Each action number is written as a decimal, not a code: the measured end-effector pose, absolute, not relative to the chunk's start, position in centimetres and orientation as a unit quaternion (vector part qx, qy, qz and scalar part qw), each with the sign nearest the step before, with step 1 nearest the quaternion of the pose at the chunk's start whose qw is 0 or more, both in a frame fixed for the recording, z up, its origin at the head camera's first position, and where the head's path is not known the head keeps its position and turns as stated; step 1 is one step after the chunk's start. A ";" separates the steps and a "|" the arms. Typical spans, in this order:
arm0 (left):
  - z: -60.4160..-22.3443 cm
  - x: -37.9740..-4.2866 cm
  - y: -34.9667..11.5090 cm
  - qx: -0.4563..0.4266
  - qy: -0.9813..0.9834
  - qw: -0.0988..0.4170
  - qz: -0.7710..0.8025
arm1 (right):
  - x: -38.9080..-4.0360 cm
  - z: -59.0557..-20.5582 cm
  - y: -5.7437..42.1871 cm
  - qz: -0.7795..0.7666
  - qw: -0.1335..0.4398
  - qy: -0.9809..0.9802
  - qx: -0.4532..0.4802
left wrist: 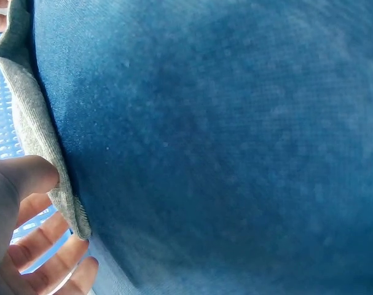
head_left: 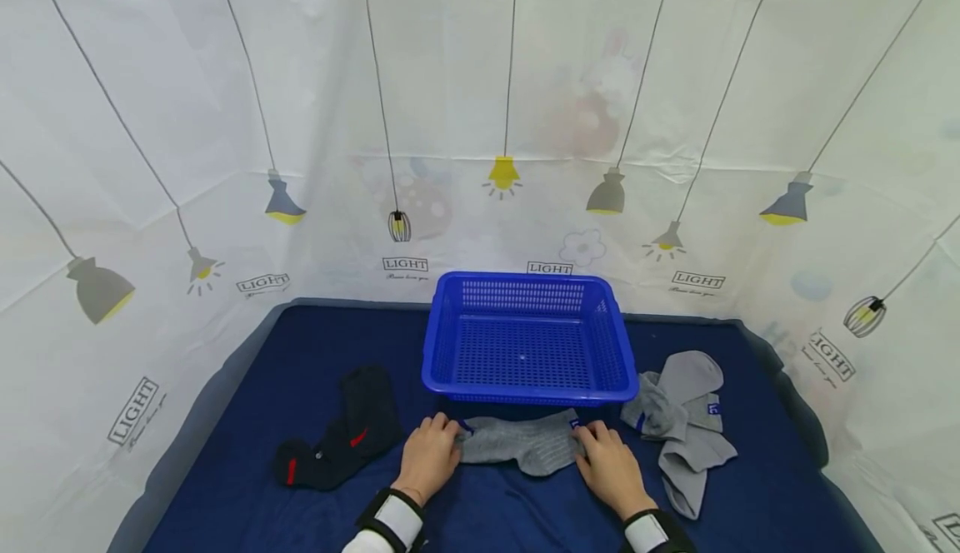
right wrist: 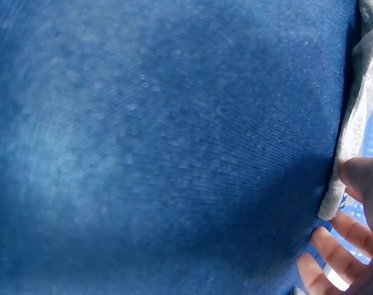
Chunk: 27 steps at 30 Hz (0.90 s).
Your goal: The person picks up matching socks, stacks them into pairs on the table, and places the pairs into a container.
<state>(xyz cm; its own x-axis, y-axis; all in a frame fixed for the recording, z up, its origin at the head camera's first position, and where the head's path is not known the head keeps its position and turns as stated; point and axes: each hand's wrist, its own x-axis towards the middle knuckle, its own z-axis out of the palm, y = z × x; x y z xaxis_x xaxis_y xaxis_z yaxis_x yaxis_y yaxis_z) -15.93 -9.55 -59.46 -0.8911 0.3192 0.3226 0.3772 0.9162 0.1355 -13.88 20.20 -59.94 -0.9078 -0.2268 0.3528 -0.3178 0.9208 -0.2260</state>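
Both hands on it here: the left hand (head_left: 430, 457) pinches one end of the ribbed gray sock (head_left: 517, 442), the right hand (head_left: 611, 467) pinches the other, and it lies along the surface (head_left: 225, 495) just on the near side of the blue basket (head_left: 525, 393). Watch those grips, only thumb and fingertips at the edges, so a corner could slip out and the fabric bunch. Lift unevenly and that sagging middle may fold or twist. Push too far forward, and knuckles or knit could nudge the basket's rim; swing right, and the loose gray pile (head_left: 693, 432) could snag.
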 end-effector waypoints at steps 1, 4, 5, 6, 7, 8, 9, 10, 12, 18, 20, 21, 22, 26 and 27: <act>-59.5 -16.0 -9.6 -0.180 -0.968 0.147 -0.097 | -13.9 -60.0 20.2 0.139 0.162 -0.967 0.141; -59.6 -16.0 -9.6 -0.183 -0.967 0.149 -0.096 | -14.1 -60.0 20.0 0.134 0.155 -0.969 0.136; -59.7 -16.1 -9.6 -0.185 -0.966 0.152 -0.096 | -14.1 -60.0 20.0 0.133 0.152 -0.970 0.134; -59.7 -16.1 -9.6 -0.186 -0.965 0.155 -0.096 | -14.2 -60.0 19.9 0.131 0.150 -0.971 0.132; -59.6 -16.1 -9.6 -0.188 -0.965 0.158 -0.097 | -14.2 -60.0 19.9 0.131 0.149 -0.971 0.131; -59.6 -16.1 -9.6 -0.188 -0.964 0.161 -0.097 | -14.2 -60.0 19.9 0.129 0.149 -0.972 0.131; -59.6 -16.2 -9.5 -0.188 -0.963 0.163 -0.098 | -14.3 -60.0 19.8 0.128 0.149 -0.972 0.132; -59.6 -16.2 -9.5 -0.189 -0.963 0.164 -0.099 | -14.3 -60.1 19.8 0.128 0.149 -0.971 0.133; -59.7 -16.2 -9.5 -0.188 -0.963 0.164 -0.099 | -14.4 -60.2 19.7 0.126 0.148 -0.971 0.136; -59.9 -16.3 -9.4 -0.188 -0.965 0.155 -0.099 | -14.6 -60.3 19.5 0.134 0.140 -0.971 0.139; -60.0 -16.3 -9.4 -0.187 -0.966 0.149 -0.100 | -14.6 -60.3 19.5 0.139 0.139 -0.971 0.138; -60.0 -16.3 -9.4 -0.186 -0.966 0.146 -0.101 | -14.6 -60.3 19.5 0.140 0.138 -0.971 0.138; -60.0 -16.3 -9.4 -0.186 -0.967 0.143 -0.102 | -14.5 -60.3 19.4 0.142 0.138 -0.970 0.139; -59.9 -16.3 -9.4 -0.187 -0.967 0.139 -0.105 | -14.5 -60.2 19.5 0.146 0.134 -0.970 0.141; -59.9 -16.2 -9.4 -0.189 -0.966 0.140 -0.105 | -14.4 -60.1 19.5 0.146 0.132 -0.970 0.141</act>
